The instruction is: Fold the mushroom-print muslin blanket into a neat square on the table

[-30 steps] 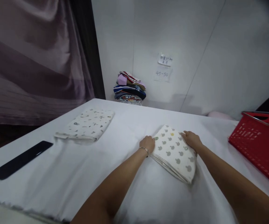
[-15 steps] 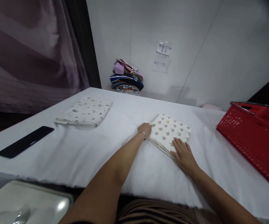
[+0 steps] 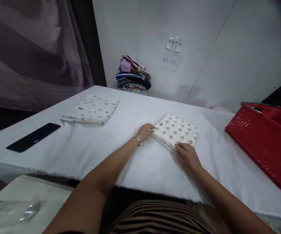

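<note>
A folded white cloth with grey apple shapes (image 3: 176, 129) lies on the white-covered table (image 3: 94, 152). My left hand (image 3: 145, 131) pinches its left corner between thumb and fingers. At the near edge of the same cloth, my right hand (image 3: 187, 155) has its thumb and fingers closed on the right corner. Another folded white cloth with small grey prints (image 3: 94, 110) rests farther left, touched by neither hand.
A black flat slab (image 3: 34, 137) lies at the table's left. The red basket (image 3: 264, 143) stands at the right edge. Behind the table is a pile of folded fabrics (image 3: 133, 76) by the wall. A clear bottle (image 3: 13, 213) lies on a pale surface below left.
My right hand has gone from lying flat on the apple cloth to gripping its near corner. My left hand has shifted slightly left, at the cloth's corner. The camera view has shifted a little.
</note>
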A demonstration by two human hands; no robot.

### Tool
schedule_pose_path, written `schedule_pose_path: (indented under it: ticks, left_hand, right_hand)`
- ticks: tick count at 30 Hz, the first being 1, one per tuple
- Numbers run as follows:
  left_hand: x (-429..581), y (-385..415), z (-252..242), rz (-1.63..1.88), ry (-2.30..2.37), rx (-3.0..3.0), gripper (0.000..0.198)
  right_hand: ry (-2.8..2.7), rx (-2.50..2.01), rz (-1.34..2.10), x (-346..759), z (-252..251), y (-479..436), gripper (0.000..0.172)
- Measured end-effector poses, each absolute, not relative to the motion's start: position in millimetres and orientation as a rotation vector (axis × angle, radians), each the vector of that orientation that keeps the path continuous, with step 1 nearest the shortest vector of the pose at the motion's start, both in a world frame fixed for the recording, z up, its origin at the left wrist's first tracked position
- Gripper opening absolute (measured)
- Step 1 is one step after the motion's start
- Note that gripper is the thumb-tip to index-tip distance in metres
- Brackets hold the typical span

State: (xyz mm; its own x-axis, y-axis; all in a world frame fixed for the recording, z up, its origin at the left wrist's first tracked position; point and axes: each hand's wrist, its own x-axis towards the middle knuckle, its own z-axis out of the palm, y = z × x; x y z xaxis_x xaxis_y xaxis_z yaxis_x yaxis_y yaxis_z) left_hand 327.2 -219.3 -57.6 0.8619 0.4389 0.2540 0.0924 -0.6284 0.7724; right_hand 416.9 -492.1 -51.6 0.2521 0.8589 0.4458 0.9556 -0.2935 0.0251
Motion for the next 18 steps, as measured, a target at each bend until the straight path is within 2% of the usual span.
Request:
schedule_pose_path:
  ticks: [14,18]
  left_hand:
    - [308,-213,-66,0.490,0.252,2.288,0.042]
    - [310,-213,-67,0.501,0.234,2.260,0.038]
  right_hand:
    - [-1.767,-2.253,-0.580,419,-59,-492,0.033]
    - [-1.749,-2.264,-0.558,419,-59,-491,0.033]
